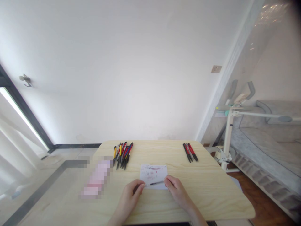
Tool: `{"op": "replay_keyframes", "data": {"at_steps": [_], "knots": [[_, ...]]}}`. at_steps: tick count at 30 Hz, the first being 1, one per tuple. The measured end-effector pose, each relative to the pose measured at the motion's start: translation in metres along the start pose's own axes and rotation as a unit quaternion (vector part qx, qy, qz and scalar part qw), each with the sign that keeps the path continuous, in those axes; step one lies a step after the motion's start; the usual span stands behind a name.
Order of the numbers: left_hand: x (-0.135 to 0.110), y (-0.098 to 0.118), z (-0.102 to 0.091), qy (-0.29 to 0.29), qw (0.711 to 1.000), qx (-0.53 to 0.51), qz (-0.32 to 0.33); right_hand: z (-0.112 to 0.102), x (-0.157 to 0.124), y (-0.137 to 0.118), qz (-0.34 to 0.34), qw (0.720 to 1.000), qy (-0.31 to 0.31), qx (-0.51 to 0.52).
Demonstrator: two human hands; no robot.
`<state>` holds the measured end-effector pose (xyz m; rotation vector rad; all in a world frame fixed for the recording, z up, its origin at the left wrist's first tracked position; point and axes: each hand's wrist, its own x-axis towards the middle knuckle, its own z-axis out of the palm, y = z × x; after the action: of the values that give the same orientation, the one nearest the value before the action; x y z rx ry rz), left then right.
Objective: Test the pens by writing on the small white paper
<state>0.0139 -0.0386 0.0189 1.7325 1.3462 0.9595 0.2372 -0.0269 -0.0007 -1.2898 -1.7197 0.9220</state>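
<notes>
A white sheet of paper with dark and reddish scribbles lies on the table in front of me. Over its lower part is a thin pen refill, dark in the middle and paler towards the left end. My right hand is closed, with thumb and fingers pinching the refill's right end. My left hand is closed in a pinch at the left end, by the paper's lower left corner. The fingertips hide both ends of the refill.
A pile of pens in several colours lies on the wooden table at the back left. A smaller group of red, black and grey pens lies at the back right. A blurred pink item is at the left edge. Exercise equipment stands right.
</notes>
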Motion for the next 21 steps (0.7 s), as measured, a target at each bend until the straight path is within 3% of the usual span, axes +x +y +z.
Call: {"op": "replay_keyframes", "data": {"at_steps": [21], "knots": [[-0.0018, -0.0077, 0.0026, 0.007, 0.999, 0.001, 0.046, 0.0007, 0.0004, 0.0027, 0.007, 1.0, 0.003, 0.004]]}}
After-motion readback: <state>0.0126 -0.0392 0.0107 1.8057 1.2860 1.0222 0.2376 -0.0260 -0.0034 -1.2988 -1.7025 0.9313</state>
